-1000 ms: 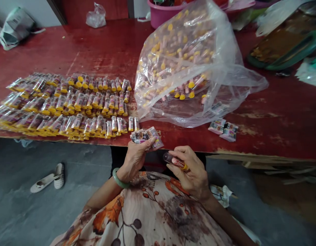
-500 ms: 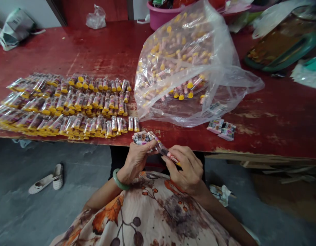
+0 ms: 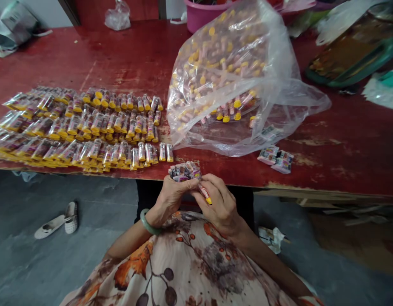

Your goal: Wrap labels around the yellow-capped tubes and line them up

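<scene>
My left hand (image 3: pixel 175 193), with a green bangle at its wrist, is closed around small printed packets (image 3: pixel 180 171) near the table's front edge. Against it, my right hand (image 3: pixel 217 199) pinches a small tube with a yellow cap (image 3: pixel 208 199); its upper end lies among the packets and is partly hidden by the fingers. To the left, many wrapped tubes with yellow caps (image 3: pixel 97 123) lie in stacked rows. A large clear plastic bag (image 3: pixel 279 97) full of yellow-capped tubes stands beyond my hands. Two stacks of printed packets (image 3: pixel 282 162) lie right of the bag's mouth.
The red table (image 3: pixel 349 144) has a worn front edge. At the back are a pink basin (image 3: pixel 199 17) and a crumpled plastic bag (image 3: pixel 118 16). A large jar with a green handle (image 3: pixel 349 55) is at the right. White shoes (image 3: pixel 70 217) lie on the floor.
My right hand has moved left, close against my left hand, bringing the yellow-capped tube up to the packets. The view has shifted slightly.
</scene>
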